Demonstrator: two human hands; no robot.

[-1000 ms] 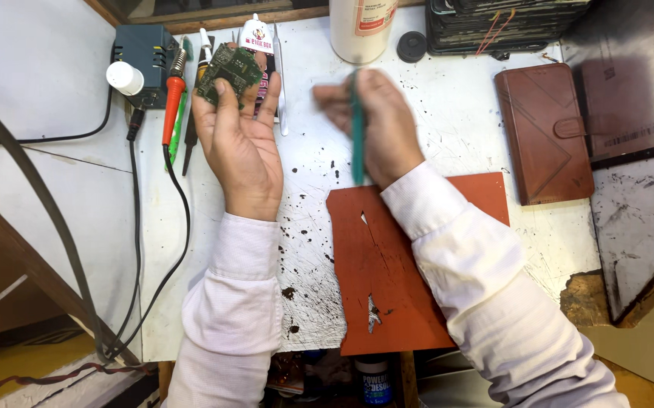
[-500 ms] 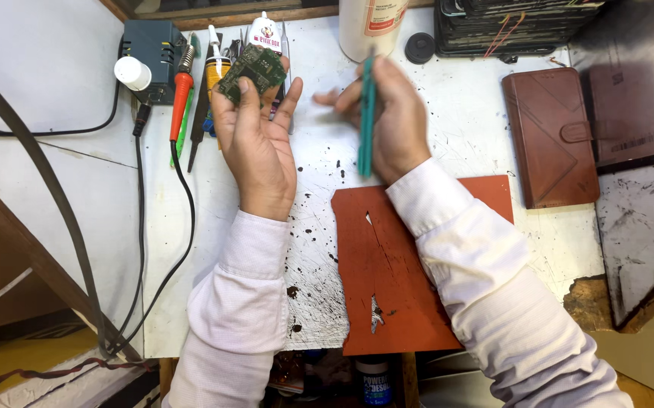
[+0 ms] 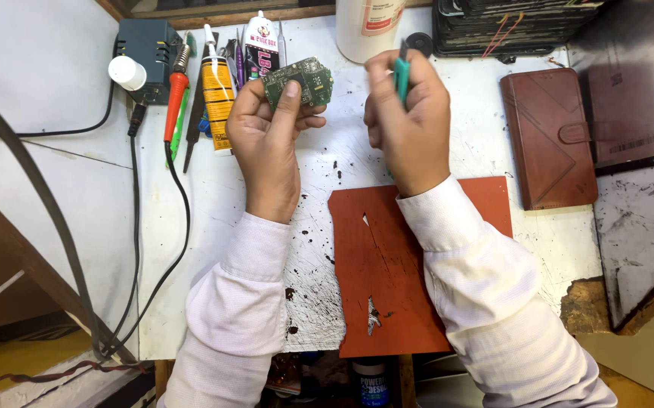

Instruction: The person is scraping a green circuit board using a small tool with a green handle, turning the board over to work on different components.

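From the head camera, the left hand (image 3: 266, 143) pinched a small green circuit board (image 3: 299, 81) up near the far edge of the white worktop (image 3: 213, 227). The right hand (image 3: 410, 125) was closed around a thin teal tool (image 3: 401, 75), just beside the board. An orange mat (image 3: 387, 272) lay at the near edge.

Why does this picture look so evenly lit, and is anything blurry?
Head view: soft overhead light, faint shadows under the left hand and right hand; the circuit board looks sharp, the green tool slightly soft; edges bend a little, like a wide lens.
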